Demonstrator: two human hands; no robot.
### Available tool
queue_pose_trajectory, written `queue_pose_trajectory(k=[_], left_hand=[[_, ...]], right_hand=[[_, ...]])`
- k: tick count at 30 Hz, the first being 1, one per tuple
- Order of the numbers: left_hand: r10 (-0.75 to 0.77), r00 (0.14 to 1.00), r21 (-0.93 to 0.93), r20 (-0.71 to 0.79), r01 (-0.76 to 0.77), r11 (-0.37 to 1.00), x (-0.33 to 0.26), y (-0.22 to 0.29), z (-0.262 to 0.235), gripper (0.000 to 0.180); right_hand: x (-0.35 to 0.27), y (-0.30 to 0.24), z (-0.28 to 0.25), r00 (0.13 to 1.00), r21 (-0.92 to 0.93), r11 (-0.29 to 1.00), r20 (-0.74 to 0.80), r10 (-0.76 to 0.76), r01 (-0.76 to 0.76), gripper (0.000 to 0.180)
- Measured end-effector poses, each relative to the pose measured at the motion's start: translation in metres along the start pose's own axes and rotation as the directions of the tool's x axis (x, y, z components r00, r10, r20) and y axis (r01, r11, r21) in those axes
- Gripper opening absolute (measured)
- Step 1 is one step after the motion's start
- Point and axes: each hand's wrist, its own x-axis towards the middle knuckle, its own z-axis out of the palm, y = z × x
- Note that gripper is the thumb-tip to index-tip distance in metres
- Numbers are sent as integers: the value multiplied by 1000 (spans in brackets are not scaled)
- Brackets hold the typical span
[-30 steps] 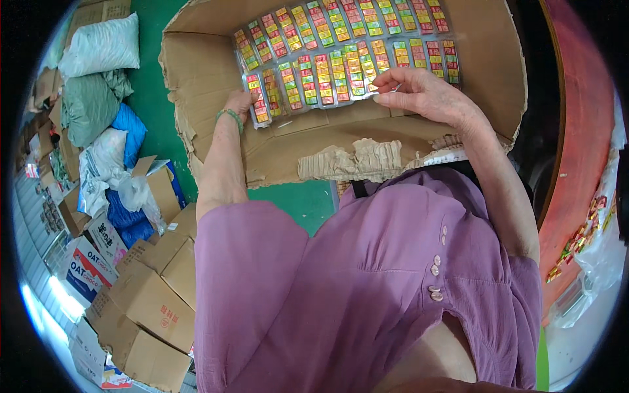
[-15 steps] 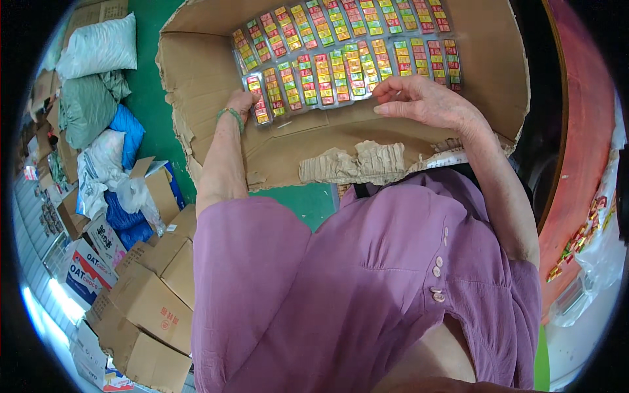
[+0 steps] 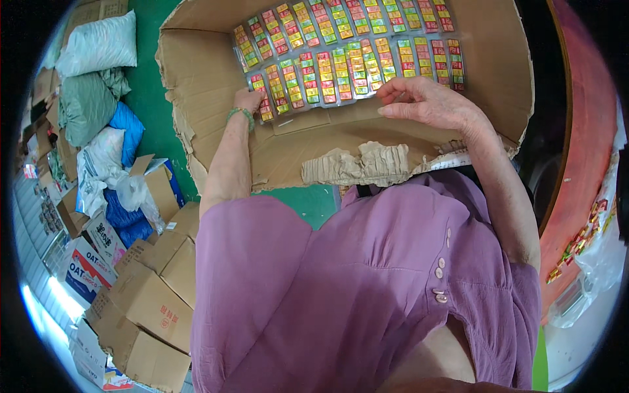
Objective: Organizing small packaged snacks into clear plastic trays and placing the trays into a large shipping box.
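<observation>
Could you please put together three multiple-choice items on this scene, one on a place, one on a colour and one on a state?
1. Where does the left hand rest?
A. at the left end of the near row of colourful packets
B. on the white sack
C. on the purple blouse

2. What colour is the floor beside the cardboard box?
A. grey
B. green
C. yellow

3. How is the cardboard box?
A. taped shut
B. folded flat
C. open, with torn edges

Answers:
1. A, since the fingers lie on the leftmost packets of the near row.
2. B, since green floor shows between the box and the sacks.
3. C, since the packets lie exposed inside and the near edge is ragged.
</observation>
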Motion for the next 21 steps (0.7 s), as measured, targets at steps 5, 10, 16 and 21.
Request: queue_pose_trajectory(k=[5, 10, 16, 21], left_hand=[[78, 980, 198, -181, -41, 979, 0, -4, -1, 26], [524, 799, 572, -295, -292, 767, -18, 12, 11, 40], [462, 854, 532, -241, -282, 798, -17, -3, 21, 42], [430, 876, 536, -216, -262, 802, -21, 0, 20, 45]], right_hand=[[3, -4, 2, 1000, -62, 998, 16, -10, 11, 51], [4, -3, 0, 1000, -23, 1000, 24, 4, -4, 51], [3, -5, 0, 1000, -77, 997, 13, 4, -3, 51], [2, -2, 1, 1000, -86, 996, 10, -5, 5, 52]])
